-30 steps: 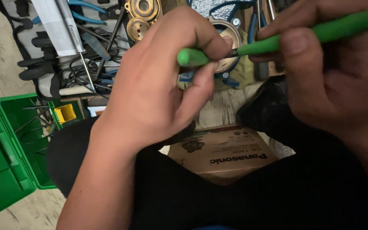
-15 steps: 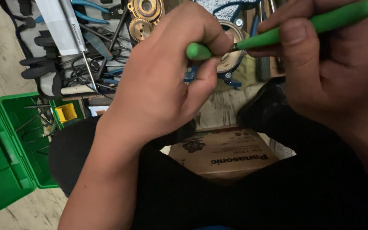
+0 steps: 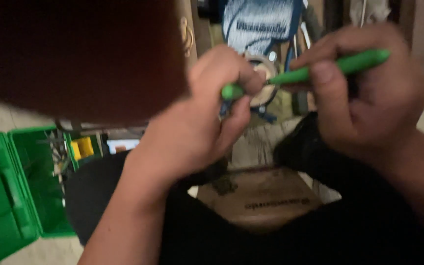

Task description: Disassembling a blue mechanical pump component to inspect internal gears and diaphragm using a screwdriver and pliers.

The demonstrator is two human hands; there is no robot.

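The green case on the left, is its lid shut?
No, the green case lies open beside the person's knee, with small tools showing inside it.

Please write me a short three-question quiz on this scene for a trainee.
1. True or false: the right hand holds a green tool by its handle.
2. Which lies open at the lower left? A) a green case B) a red bucket C) a glass jar
3. What sits between the person's legs, below the hands?

Key
1. True. The right hand grips the handle, while the left hand pinches a second green piece next to the tool's tip.
2. A. Its lid is folded back.
3. A brown cardboard box.
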